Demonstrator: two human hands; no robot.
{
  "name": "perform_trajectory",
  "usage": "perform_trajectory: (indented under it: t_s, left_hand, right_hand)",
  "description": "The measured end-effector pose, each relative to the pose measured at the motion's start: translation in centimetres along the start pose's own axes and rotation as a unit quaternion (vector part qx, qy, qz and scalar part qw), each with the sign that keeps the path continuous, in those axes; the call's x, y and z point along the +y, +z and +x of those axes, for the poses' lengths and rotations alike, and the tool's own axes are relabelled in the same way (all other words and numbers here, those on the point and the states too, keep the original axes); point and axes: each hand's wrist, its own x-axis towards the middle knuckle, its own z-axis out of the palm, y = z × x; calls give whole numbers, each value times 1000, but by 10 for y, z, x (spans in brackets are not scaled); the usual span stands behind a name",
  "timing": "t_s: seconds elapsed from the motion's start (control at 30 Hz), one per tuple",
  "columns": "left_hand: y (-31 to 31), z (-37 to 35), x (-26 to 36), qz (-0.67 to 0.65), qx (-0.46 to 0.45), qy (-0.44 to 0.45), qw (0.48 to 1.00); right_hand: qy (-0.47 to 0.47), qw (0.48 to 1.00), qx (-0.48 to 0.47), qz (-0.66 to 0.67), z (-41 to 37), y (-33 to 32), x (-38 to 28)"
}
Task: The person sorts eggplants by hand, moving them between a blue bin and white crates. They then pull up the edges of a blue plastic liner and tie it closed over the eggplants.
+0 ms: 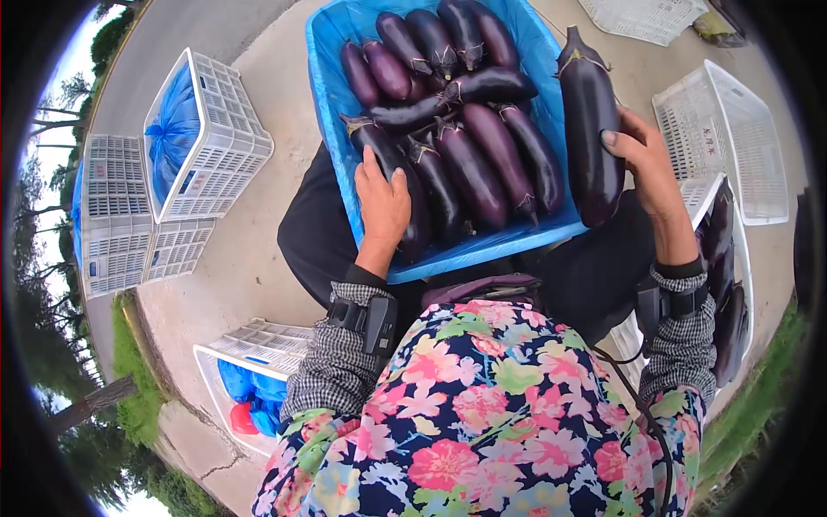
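A crate lined with blue plastic stands in front of me, between my legs, with several dark purple eggplants lying in it in rows. At its left side my left hand rests on an eggplant, fingers on its upper part and the thumb apart. My right hand grips a large eggplant from the right, thumb across its front. That eggplant is upright in view, stem at the top, over the crate's right edge.
White crates with blue bags are stacked at the left. Another crate with blue and red bags is at the lower left. On the right are an empty white crate and one holding eggplants. A further crate lies at the top right.
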Motion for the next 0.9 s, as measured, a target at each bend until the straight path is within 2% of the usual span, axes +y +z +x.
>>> perform_trajectory:
  t_s: [0.03, 0.07, 0.13, 0.17, 0.2, 0.3, 0.4, 0.47, 0.53, 0.6, 0.63, 0.67, 0.7, 0.73, 0.77, 0.8, 0.9]
  left_hand:
    - [0, -3, -1, 49, 12, 33, 998]
    - [-2, -7, -1, 41, 17, 31, 999]
    - [-9, -13, 1, 100, -2, 110, 989]
    - [-13, -15, 8, 146, 1, 132, 980]
    - [-15, -15, 9, 138, 6, 130, 982]
    - [-18, -17, 8, 174, -9, 137, 975]
    - [-23, -25, 6, 153, -28, 126, 980]
    - [-22, -27, 4, 158, -14, 135, 978]
    - [-23, -27, 4, 130, -21, 122, 984]
    - [-24, -27, 2, 122, -23, 120, 985]
    - [-26, -27, 3, 122, -20, 122, 985]
    - [-25, -26, 5, 121, -14, 124, 985]
    - [-25, -25, 6, 116, -16, 120, 986]
    - [-25, -25, 6, 119, -14, 121, 985]
    - [-25, -25, 6, 125, -11, 124, 984]
    - [-25, -26, 6, 126, -12, 124, 984]
    - [-25, -25, 3, 111, -9, 116, 987]
  right_hand:
    - [14, 1000, -28, 4, 16, 24, 3]
    - [28, 998, -57, 9, 32, 45, 8]
    - [77, 994, -74, -13, 64, 79, 19]
    - [108, 990, -87, 2, 74, 94, 16]
    - [138, 985, -98, 16, 83, 107, 14]
    - [121, 987, -45, 98, 110, 138, 20]
    - [88, 982, 35, 165, 143, 185, 47]
    - [135, 988, 10, 70, 152, 221, 71]
    - [238, 967, -89, 26, 153, 236, 77]
    - [252, 962, -106, -28, 153, 224, 75]
    - [91, 958, -113, -246, 149, 213, 67]
    - [-79, 884, -117, -446, 147, 204, 62]
    - [-184, 867, -60, -459, 145, 200, 63]
    - [-181, 866, -61, -462, 148, 200, 63]
    - [-327, 778, -63, -533, 156, 203, 62]
    - [-463, 664, -61, -583, 164, 206, 61]
    - [-449, 675, -83, -580, 195, 224, 64]
